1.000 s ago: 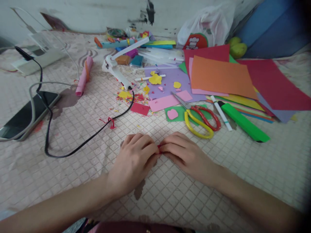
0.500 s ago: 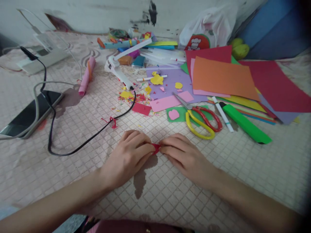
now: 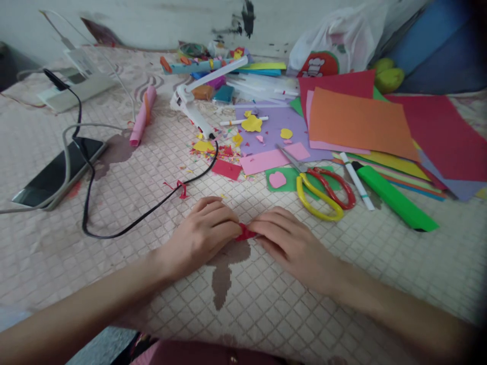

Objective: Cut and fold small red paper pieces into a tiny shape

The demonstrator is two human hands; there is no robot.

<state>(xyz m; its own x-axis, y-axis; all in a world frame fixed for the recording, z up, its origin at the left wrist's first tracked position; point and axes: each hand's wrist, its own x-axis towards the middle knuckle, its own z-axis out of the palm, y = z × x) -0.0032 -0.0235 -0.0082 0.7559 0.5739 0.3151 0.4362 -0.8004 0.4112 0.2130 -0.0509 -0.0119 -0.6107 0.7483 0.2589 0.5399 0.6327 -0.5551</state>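
Note:
Between my two hands, low over the patterned cloth, is a small piece of red paper (image 3: 245, 232). Fingers of my left hand (image 3: 204, 234) pinch its left end, and those of my right hand (image 3: 286, 242) pinch its right end. Most of the paper is hidden by the fingertips. Just beyond my right hand lie scissors (image 3: 318, 195) with one yellow and one red handle, partly over a green paper piece (image 3: 279, 188) that bears a pink cut-out (image 3: 277, 179).
A white glue gun (image 3: 194, 111) with a black cord stands ahead, near paper scraps (image 3: 213, 150). To the left lies a phone (image 3: 57, 172). On the right are a green cutter (image 3: 397, 197), a white pen (image 3: 356, 181) and stacked coloured sheets (image 3: 361, 124).
The view has shifted slightly, so the things on the cloth appear a little further right. Both hands still hold the red paper, and slightly more of it shows between the fingers.

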